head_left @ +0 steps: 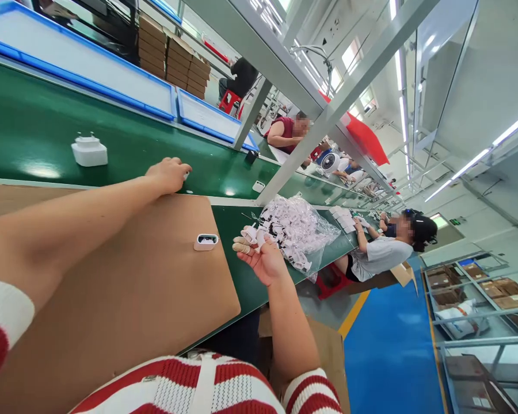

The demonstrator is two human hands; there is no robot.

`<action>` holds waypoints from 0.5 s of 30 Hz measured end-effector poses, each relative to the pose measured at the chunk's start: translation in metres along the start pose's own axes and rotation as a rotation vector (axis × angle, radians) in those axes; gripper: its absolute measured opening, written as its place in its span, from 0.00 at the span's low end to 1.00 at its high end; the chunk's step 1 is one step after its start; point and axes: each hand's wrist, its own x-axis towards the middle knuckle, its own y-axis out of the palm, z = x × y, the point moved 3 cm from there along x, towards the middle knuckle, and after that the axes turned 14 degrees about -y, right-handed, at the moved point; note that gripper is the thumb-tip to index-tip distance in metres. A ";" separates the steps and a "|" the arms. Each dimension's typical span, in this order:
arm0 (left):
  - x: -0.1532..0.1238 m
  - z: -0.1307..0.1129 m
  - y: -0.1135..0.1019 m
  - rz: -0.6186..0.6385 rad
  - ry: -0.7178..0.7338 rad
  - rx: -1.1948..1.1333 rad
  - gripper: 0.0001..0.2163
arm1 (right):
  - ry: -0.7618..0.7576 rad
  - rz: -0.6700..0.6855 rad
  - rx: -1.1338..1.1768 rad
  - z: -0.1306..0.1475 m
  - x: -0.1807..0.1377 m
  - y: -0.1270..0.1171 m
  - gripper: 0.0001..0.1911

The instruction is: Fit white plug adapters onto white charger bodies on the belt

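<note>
Fingers (178,168) of the left hand (167,176) were curled tight over a small white piece (185,175) at the near edge of the green conveyor belt (34,126). Only a sliver of the piece showed, and its shape could not be made out. The right hand (264,262) lay palm up off the end of the brown worktop (125,299). Its capped fingers (242,247) were bent in, pinching a white plastic part (252,233) that blurred into a clear bag of white parts (300,230) behind it. An oval white casing (206,242), open side up, sat on the worktop between the hands. A white plug adapter (89,151) stood on the belt, prongs up. A seated co-worker (384,250) worked further down the line, partly cut off by the worktop.
</note>
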 end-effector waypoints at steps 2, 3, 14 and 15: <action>-0.013 0.000 -0.012 -0.027 -0.027 0.047 0.21 | 0.024 -0.016 0.053 -0.005 -0.013 0.003 0.13; -0.024 0.000 -0.018 -0.060 -0.018 0.062 0.21 | 0.023 -0.034 0.075 -0.008 -0.017 0.003 0.12; -0.212 0.004 0.004 0.058 -0.068 0.065 0.19 | 0.004 -0.001 -0.104 -0.052 -0.033 0.017 0.19; -0.220 0.003 0.009 0.058 -0.072 0.070 0.20 | -0.027 0.000 -0.179 -0.056 -0.034 0.020 0.19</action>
